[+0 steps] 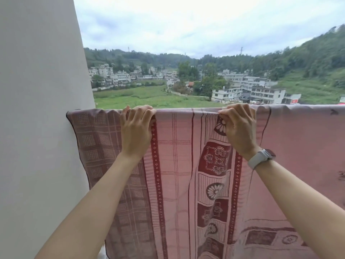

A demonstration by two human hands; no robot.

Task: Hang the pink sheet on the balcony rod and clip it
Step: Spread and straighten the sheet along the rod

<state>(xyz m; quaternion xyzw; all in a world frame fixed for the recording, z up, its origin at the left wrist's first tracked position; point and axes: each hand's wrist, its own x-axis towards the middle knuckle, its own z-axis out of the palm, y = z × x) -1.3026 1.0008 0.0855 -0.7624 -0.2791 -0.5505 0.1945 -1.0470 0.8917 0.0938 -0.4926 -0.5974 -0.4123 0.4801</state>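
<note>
The pink sheet [175, 165] is draped over the balcony rod, which it hides completely. Its folded top edge runs level from left to right; the cloth hangs straight down, stripes and flower panels vertical. The sheet's left end touches the white wall [37, 128].

The left hand [136, 130] sits on the fold, fingers curled over the top, gripping cloth and rod together. The right hand [239, 128], well apart along the same edge, pinches a small pleat of fabric between thumb and fingertips. A white wristwatch [261, 158] is on the right wrist. No clip is visible.
</note>
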